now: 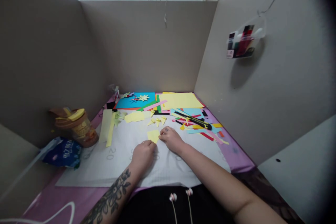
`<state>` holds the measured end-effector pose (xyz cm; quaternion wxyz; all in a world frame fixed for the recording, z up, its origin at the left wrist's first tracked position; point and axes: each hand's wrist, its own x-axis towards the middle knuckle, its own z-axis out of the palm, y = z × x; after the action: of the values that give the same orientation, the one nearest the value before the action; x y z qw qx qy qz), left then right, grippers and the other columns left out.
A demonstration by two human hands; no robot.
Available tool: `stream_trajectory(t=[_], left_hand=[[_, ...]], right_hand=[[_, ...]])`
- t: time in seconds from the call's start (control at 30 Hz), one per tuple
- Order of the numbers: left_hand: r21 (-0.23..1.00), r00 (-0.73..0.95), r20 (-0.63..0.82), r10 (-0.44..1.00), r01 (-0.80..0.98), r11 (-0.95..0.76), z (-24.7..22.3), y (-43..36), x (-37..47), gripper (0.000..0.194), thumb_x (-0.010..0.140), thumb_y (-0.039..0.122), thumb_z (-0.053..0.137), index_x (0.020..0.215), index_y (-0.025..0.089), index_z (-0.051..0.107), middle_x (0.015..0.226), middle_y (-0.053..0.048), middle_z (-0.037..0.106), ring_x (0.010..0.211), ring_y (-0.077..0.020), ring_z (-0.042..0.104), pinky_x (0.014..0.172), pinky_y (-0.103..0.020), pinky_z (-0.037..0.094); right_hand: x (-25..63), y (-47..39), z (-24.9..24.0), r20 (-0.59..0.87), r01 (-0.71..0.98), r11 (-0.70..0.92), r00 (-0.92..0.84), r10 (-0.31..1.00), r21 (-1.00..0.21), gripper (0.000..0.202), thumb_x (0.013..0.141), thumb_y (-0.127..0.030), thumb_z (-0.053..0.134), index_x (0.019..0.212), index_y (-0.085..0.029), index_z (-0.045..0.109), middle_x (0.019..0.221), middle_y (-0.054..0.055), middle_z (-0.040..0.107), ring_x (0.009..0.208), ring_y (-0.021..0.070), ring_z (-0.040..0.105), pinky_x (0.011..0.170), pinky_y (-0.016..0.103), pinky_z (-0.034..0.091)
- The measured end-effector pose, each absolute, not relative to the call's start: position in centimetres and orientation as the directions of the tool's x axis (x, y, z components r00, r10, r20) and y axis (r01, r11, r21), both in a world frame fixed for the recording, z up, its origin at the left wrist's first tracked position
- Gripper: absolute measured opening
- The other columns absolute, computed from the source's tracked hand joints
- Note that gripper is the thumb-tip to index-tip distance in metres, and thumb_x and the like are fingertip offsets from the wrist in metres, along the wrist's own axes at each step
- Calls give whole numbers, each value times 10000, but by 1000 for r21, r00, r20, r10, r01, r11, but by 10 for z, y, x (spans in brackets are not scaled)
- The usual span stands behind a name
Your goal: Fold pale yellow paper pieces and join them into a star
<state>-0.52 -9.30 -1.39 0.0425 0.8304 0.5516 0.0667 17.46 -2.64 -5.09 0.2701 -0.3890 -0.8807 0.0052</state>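
Observation:
A small yellow paper square (152,135) lies low over the white sheet, pinched at its lower edge by my left hand (144,153) and at its right edge by my right hand (171,139). Both hands are closed, with fingertips close together on the paper; the thumbs are partly hidden. Just beyond my hands sit several folded yellow paper pieces (157,121). Farther left is a larger yellow strip (134,116). A black-and-yellow utility knife (194,120) rests on coloured paper strips (208,133), right of my right hand.
The white sheet (86,173) with handwritten numbers covers the pink cloth (240,157). On the left stand a brown cup (83,131) and a blue packet (64,153). Yellow sheets (181,100) and a blue sheet (123,103) with paper stars (143,98) lie at the back. Grey panels (149,49) enclose three sides.

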Motion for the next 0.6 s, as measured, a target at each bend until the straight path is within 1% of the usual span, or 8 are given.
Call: stream_trajectory(t=[0.1,0.17,0.23,0.3,0.4,0.47,0.53,0.6], left_hand=[[250,345,124,930,896,-366,-16,-89,-13,284,824,85,448,971,200,663,985,-68,670,922,-190,598,833,-283,431],[295,333,190,924,878,-377,-18,-85,-19,296,824,79,441,974,195,669,1012,-65,673,936,-189,593,855,-284,433],[293,355,238,904,861,-415,-19,-80,-25,313,814,64,445,984,189,676,1038,-65,673,959,-195,586,870,-293,433],[253,410,259,875,845,-471,-17,-74,-29,309,814,61,459,983,186,685,1043,-69,674,974,-207,577,877,-311,430],[164,515,255,818,811,-561,-11,-64,-32,263,835,98,493,966,203,696,1056,-68,672,1005,-230,557,876,-347,416],[130,588,227,776,772,-623,-5,-55,-33,229,843,132,518,938,224,704,1063,-60,674,1022,-237,546,878,-360,400],[144,651,179,738,725,-674,0,-44,-35,190,838,159,546,897,231,712,1005,-52,692,996,-225,557,877,-353,387],[200,694,120,710,684,-702,4,-34,-37,168,828,175,562,869,225,717,914,-46,704,934,-203,580,854,-323,391]], right_hand=[[176,-28,-51,470,592,770,-624,624,-237,129,833,-149,618,847,-225,722,913,45,684,910,187,546,773,326,397],[176,-30,-51,466,548,795,-650,600,-259,121,830,-150,623,867,-220,715,913,42,694,906,181,571,789,325,404],[176,-31,-51,467,525,808,-663,586,-269,122,834,-150,617,875,-215,711,910,42,698,898,177,588,795,324,412],[175,-32,-50,470,518,813,-666,579,-268,129,839,-148,606,874,-214,711,906,46,698,909,180,593,806,328,417],[175,-33,-48,472,518,812,-664,580,-269,149,829,-125,601,874,-211,713,901,53,697,916,187,595,815,331,426],[174,-33,-47,466,508,817,-673,575,-275,172,825,-105,588,883,-206,714,903,54,697,892,181,599,805,317,438],[175,-34,-47,459,491,826,-687,563,-278,176,828,-110,580,891,-202,716,903,55,692,862,172,599,785,300,451],[175,-35,-47,456,476,833,-698,553,-281,161,828,-131,587,887,-203,718,898,56,685,842,170,597,761,289,460]])
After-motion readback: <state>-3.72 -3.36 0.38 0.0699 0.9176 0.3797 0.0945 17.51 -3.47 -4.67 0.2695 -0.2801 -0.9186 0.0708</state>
